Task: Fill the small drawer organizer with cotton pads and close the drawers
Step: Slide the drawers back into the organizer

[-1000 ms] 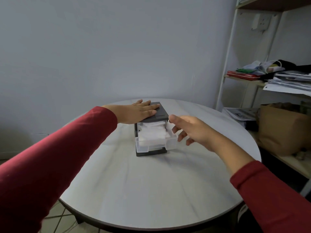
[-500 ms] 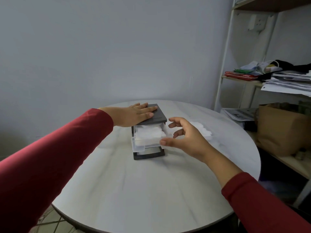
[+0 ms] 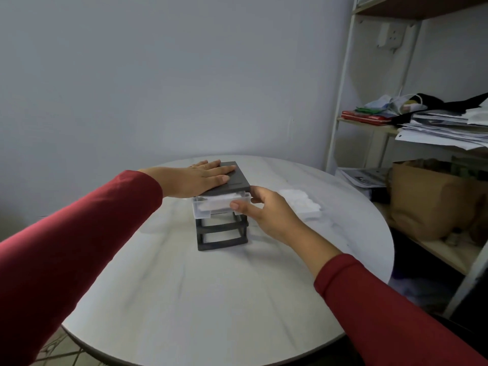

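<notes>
A small dark grey drawer organizer (image 3: 221, 235) stands at the middle of the round table. My left hand (image 3: 200, 178) lies flat on its top. The clear top drawer (image 3: 211, 207) sticks out a little toward me, with white cotton pads inside it. My right hand (image 3: 269, 215) holds the drawer's right front corner, thumb on the front face and fingers round the side. The two lower slots look see-through, and I cannot tell whether drawers sit in them. A loose pile of cotton pads (image 3: 301, 200) lies on the table just right of the organizer.
The white marbled table (image 3: 211, 299) ends close to my body. A white-framed shelf (image 3: 340, 101) stands at the right, holding stacked papers (image 3: 443, 128) and a brown paper bag (image 3: 427, 199). A plain grey wall is behind the table.
My right hand came in from the drawer's right side and took hold of its front corner. The top drawer slid most of the way into the organizer. My left hand stayed on top.
</notes>
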